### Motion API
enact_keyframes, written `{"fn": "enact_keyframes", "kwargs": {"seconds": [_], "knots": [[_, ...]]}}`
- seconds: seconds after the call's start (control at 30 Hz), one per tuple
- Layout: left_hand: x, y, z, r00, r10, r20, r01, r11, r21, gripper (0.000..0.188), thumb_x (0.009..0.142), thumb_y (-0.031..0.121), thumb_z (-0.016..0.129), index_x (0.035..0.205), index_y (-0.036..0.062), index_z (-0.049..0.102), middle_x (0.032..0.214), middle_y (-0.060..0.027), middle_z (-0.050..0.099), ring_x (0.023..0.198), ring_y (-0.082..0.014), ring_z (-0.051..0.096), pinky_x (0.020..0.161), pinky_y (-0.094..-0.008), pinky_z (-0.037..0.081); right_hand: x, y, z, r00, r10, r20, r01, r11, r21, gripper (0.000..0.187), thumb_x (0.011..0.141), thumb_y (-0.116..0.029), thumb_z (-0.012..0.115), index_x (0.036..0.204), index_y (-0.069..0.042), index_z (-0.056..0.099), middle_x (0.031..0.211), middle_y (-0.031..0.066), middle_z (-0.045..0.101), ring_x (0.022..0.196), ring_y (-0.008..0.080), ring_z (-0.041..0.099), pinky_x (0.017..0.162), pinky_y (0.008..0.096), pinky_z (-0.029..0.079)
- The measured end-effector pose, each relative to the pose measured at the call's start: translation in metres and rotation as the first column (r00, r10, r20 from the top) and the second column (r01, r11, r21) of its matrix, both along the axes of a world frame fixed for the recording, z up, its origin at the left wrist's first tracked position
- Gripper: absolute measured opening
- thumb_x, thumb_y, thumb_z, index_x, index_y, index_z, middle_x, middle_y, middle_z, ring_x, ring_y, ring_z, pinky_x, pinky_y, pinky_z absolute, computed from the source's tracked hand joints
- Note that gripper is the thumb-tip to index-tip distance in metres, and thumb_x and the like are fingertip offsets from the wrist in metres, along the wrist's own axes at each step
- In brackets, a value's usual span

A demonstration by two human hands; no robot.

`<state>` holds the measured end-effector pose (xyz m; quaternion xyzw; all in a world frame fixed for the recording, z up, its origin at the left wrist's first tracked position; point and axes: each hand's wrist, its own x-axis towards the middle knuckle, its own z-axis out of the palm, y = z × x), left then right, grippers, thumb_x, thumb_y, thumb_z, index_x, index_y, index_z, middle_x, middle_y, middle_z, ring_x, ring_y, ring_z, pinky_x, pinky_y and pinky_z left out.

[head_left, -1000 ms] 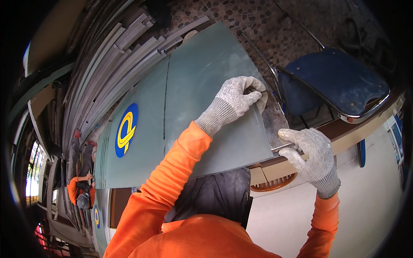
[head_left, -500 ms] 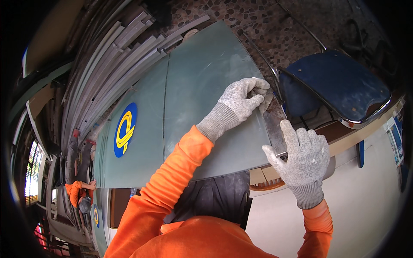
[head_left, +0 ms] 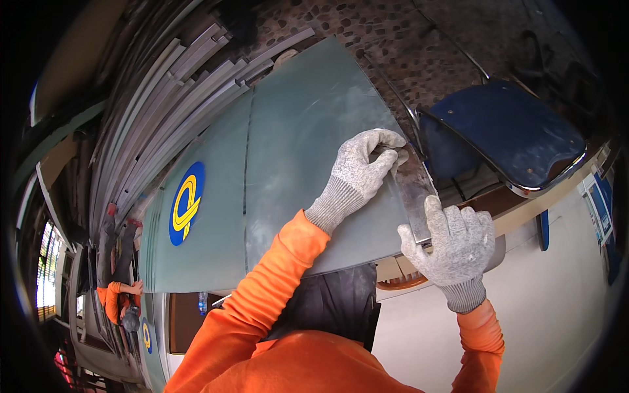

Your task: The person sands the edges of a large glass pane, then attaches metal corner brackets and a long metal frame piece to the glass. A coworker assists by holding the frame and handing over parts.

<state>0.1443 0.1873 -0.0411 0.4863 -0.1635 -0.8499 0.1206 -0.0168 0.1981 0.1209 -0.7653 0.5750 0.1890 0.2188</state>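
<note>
Right hand [head_left: 454,247] has shifted since half a second ago: then it was lifted with fingers spread and off the work, now it is back down on the near end of the metal strip [head_left: 414,191]. Fingers flat and close together, thumb up along the strip's left edge; pressing rather than pinching, as far as I can tell. Left hand [head_left: 362,171] unchanged, curled over the strip's far end, fingertips hooked on it.

Strip: one, narrow, grey, shiny. It lies along the right edge of the frosted glass panel [head_left: 295,150]. Long axis runs from about 11 o'clock (far end, under left hand) to 5 o'clock (near end, under right hand). Hands sit at opposite ends, right one nearer the body, left one reaching across at full arm stretch. From the right hand the free length of strip lies toward 11 o'clock.

Counts:
- glass panels: two visible side by side, seam between them; the left one [head_left: 209,223] carries a round blue-and-yellow emblem [head_left: 186,203].
- gloved hands of the wearer: two, grey knit gloves, orange sleeves.
- blue chair [head_left: 511,134]: one, at 2 o'clock from the right hand, close beside the panel's edge.
- bundle of long grey profiles [head_left: 164,98]: many, stacked at 10 o'clock, not countable.
- second person in orange [head_left: 121,295], far lower left.
</note>
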Motion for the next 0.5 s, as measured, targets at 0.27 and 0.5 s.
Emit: {"fn": "enact_keyframes", "kwargs": {"seconds": [0.27,0.5], "knots": [[-0.005,0.0,0.019,0.909,-0.236,0.343,0.362,0.855,-0.372,0.041,0.091,0.021,0.076,0.126,0.0017,0.068,0.12,-0.0126,0.071,0.12,-0.0232,0.066,0.108,-0.0373,0.049,-0.025,0.005,0.016,0.962,-0.195,0.193,0.158,0.969,0.189,0.058,0.078,-0.042,0.085,0.122,-0.007,0.071,0.098,0.0072,0.058,0.09,0.0271,0.057,0.08,0.0433,0.046],[-0.008,-0.001,0.034,0.88,-0.311,0.36,0.442,0.812,-0.38,0.055,0.083,0.03,0.08,0.131,0.0057,0.066,0.135,-0.0144,0.063,0.131,-0.0285,0.058,0.114,-0.0409,0.044,-0.045,0.028,0.01,0.746,-0.545,0.383,0.417,0.83,0.37,0.049,0.076,-0.016,0.084,0.124,-0.015,0.074,0.109,0.0085,0.059,0.1,0.0294,0.059,0.089,0.0436,0.051]]}}
